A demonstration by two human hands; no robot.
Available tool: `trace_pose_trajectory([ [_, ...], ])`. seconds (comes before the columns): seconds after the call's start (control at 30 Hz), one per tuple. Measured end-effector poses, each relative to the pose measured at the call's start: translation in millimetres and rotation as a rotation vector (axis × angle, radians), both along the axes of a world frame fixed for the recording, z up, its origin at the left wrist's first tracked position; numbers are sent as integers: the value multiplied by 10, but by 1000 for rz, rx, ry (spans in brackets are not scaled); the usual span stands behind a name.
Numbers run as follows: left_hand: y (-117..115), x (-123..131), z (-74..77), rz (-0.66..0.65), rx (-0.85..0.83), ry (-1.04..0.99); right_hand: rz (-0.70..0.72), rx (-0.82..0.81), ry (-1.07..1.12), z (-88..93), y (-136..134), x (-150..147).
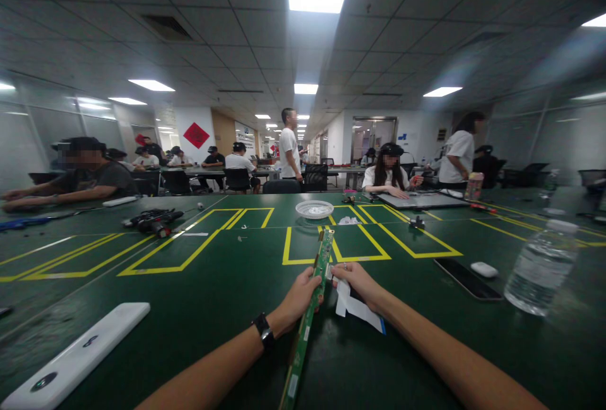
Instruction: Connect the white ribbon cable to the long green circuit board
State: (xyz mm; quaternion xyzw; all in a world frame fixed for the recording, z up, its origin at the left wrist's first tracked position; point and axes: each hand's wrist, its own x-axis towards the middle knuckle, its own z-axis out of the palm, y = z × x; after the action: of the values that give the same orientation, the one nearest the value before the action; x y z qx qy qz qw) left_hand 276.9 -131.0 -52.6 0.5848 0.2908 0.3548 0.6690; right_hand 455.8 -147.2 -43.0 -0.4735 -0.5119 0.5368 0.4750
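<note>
A long, narrow green circuit board [307, 334] stands out over the green table, tilted, its far end pointing away from me. My left hand [300, 296] is wrapped round the board near its upper part. On the board's right side, my right hand [354, 280] pinches the end of a white flat ribbon cable [360, 312], close against the board's edge. The cable hangs folded below my right fingers and has a blue tip. Whether its end sits in a connector on the board cannot be made out.
Right of my hands are a black phone [468, 278], a white case [483, 269] and a water bottle [542, 268]. A white device [80, 356] lies at the left. Beyond are a white basket [314, 210], black tools [154, 222] and a person at a laptop [421, 199].
</note>
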Motion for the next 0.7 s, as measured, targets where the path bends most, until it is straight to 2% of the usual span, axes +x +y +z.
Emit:
trace_pose_trajectory([
  [0.3,-18,-4,20,-48,13,-6,-10,14,4,-30,21,35],
  [0.7,-19,-9,25,-28,54,57,-34,24,-12,-28,17,11],
])
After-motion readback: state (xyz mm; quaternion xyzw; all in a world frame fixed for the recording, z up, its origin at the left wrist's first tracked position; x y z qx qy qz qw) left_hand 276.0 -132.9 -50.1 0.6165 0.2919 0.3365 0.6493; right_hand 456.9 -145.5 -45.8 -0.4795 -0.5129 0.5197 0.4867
